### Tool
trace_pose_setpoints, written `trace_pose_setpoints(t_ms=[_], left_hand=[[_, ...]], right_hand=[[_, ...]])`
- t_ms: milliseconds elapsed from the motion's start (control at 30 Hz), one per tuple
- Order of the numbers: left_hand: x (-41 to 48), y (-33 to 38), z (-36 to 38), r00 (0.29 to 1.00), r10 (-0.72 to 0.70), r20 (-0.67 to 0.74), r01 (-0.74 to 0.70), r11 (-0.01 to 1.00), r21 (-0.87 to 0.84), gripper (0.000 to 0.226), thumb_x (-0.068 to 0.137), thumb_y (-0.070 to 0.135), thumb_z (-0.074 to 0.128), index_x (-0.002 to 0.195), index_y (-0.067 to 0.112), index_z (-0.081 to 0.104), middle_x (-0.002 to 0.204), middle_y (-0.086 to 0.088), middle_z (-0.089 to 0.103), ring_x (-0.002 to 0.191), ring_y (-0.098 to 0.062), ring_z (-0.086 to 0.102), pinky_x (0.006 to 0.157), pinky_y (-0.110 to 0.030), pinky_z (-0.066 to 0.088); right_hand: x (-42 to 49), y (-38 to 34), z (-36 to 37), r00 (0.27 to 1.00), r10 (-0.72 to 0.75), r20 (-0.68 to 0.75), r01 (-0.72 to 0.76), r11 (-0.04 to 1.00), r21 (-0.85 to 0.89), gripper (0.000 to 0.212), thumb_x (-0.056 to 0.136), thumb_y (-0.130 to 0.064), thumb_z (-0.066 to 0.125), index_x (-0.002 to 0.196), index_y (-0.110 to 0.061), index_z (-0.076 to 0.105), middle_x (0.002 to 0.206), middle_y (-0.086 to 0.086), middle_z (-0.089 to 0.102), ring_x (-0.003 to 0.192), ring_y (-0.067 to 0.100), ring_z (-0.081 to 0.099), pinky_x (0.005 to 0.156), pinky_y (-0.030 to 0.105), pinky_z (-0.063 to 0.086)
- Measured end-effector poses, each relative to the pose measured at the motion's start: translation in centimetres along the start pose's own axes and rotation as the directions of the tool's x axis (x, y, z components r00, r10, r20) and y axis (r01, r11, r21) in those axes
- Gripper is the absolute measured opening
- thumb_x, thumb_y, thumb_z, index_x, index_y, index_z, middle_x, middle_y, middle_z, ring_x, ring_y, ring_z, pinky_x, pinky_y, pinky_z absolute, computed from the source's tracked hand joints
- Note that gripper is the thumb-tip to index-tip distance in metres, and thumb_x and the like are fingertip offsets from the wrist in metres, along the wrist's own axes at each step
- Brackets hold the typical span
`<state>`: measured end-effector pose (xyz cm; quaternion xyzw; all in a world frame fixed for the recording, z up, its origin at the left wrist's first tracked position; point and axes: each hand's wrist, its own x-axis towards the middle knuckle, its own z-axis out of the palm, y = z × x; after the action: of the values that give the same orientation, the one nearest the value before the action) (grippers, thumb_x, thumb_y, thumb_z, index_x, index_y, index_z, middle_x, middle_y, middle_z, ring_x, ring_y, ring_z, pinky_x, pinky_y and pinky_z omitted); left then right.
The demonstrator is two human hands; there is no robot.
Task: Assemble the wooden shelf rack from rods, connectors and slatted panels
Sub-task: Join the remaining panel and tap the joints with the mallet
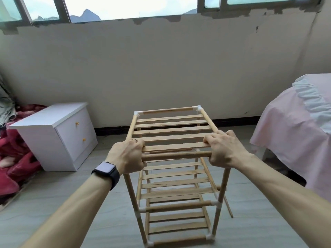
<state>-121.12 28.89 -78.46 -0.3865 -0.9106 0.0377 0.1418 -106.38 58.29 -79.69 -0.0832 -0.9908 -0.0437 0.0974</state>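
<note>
The wooden shelf rack [174, 176] stands upright on the floor [250, 226]; both hands grip its top near corners, left hand [128, 156] and right hand [224, 149] curled round the front rod [176, 155]

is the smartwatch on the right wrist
No, the smartwatch is strapped to the left wrist, just behind the left hand that grips the rack at its top front corner.

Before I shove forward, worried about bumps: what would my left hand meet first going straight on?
The left hand, gripping the rack at its near top corner, points along the side rod; it would meet the far corner connector first, then likely the wall, though depth is unclear.
</note>
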Motion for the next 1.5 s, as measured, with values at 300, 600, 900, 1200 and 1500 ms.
trace_pose_setpoints(t_ms=[300, 600, 900, 1200, 1500], left_hand=[[-0.7, -3.2, 0.2, 0.999, -0.025, 0.021, 0.022, 0.993, 0.119, 0.041, 0.085, 0.025, 0.052, 0.126, 0.03, 0.052, 0.122, 0.009, 0.059, 0.119, -0.015, 0.051, 0.102, -0.033, 0.038], [-0.4, -4.0, 0.7, 1.0, 0.021, 0.0, -0.021, 1.0, 0.0, 0.05, 0.081, 0.052, 0.06, 0.127, 0.034, 0.05, 0.115, 0.008, 0.06, 0.111, -0.017, 0.056, 0.108, -0.032, 0.037], [0.0, -4.4, 1.6, 0.998, -0.038, -0.049, 0.034, 0.996, -0.078, 0.037, 0.087, 0.044, 0.058, 0.122, 0.035, 0.051, 0.09, 0.008, 0.056, 0.076, -0.019, 0.056, 0.075, -0.037, 0.054], [0.8, -5.7, 1.4, 0.98, -0.182, -0.076, 0.188, 0.979, 0.081, 0.055, 0.087, 0.027, 0.054, 0.139, 0.037, 0.038, 0.141, 0.003, 0.05, 0.13, -0.02, 0.043, 0.102, -0.037, 0.039], [-4.6, -1.3, 1.1, 0.816, -0.495, 0.298, 0.368, 0.048, -0.929, 0.041, 0.092, 0.033, 0.067, 0.122, 0.029, 0.041, 0.11, 0.005, 0.059, 0.093, -0.005, 0.06, 0.077, -0.031, 0.051]], right_hand=[[0.0, -4.1, -0.6, 0.99, -0.058, 0.131, 0.069, 0.994, -0.083, 0.069, 0.077, -0.047, 0.055, 0.143, -0.03, 0.042, 0.13, -0.004, 0.055, 0.122, 0.02, 0.047, 0.102, 0.045, 0.032], [0.8, -4.6, -0.4, 0.998, -0.052, 0.025, 0.051, 0.999, 0.014, 0.029, 0.081, -0.036, 0.058, 0.11, -0.033, 0.053, 0.1, -0.012, 0.057, 0.095, 0.014, 0.052, 0.089, 0.038, 0.027], [2.1, -4.2, -1.1, 0.993, -0.111, 0.047, 0.107, 0.992, 0.07, 0.011, 0.078, -0.025, 0.058, 0.082, -0.032, 0.05, 0.081, -0.011, 0.053, 0.076, 0.009, 0.048, 0.082, 0.031, 0.03], [1.9, -9.5, -1.0, 0.985, 0.165, 0.049, -0.167, 0.985, 0.048, 0.028, 0.081, -0.035, 0.053, 0.108, -0.029, 0.052, 0.102, -0.007, 0.058, 0.094, 0.016, 0.05, 0.09, 0.04, 0.032], [0.4, -18.5, -4.0, 0.985, -0.165, 0.043, 0.097, 0.746, 0.659, 0.063, 0.089, -0.061, 0.055, 0.14, -0.024, 0.051, 0.13, -0.005, 0.062, 0.111, 0.011, 0.063, 0.089, 0.036, 0.057]])
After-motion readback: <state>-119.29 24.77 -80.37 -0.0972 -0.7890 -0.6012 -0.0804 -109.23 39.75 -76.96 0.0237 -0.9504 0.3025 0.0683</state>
